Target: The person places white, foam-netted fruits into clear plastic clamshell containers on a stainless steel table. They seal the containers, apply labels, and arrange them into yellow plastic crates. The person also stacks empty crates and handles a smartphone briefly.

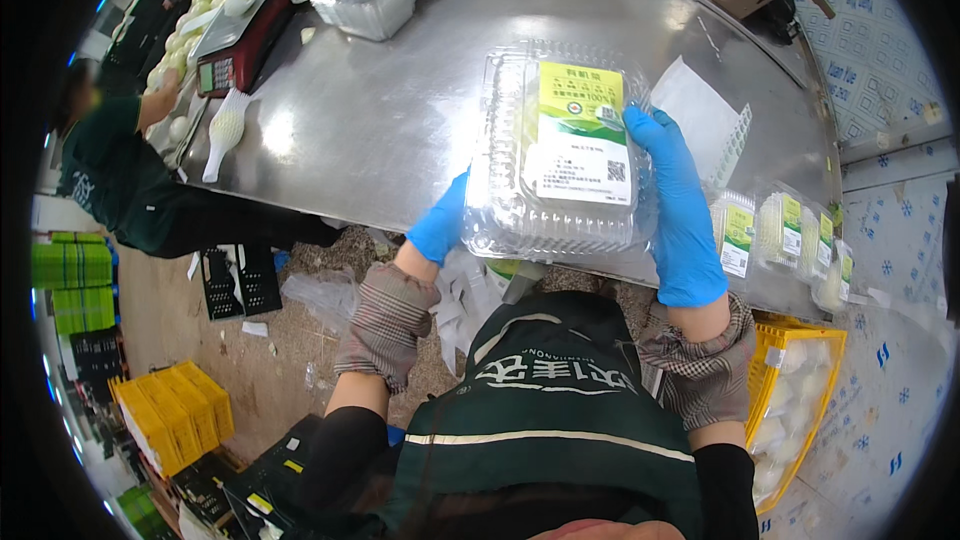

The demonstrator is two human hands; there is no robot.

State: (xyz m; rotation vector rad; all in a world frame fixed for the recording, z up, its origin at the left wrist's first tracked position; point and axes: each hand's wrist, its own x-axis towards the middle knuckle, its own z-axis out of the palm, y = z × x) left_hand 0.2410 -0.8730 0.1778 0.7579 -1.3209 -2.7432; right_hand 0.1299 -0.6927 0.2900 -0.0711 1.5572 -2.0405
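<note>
On one metal table, four packs are set at four o'clock from one clear box. It is clamped between left hand and right hand.

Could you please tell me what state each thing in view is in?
Clear plastic clamshell: appears shut, labelled, held up
Right hand: gloved, gripping the clamshell's right side
Left hand: gloved, at its left side, fingers mostly hidden
Labelled packs: lined up along the table's edge
White sheet: lying on the table
Clear plastic trays: open
Yellow crate at lower right: filled with pale round items
</note>
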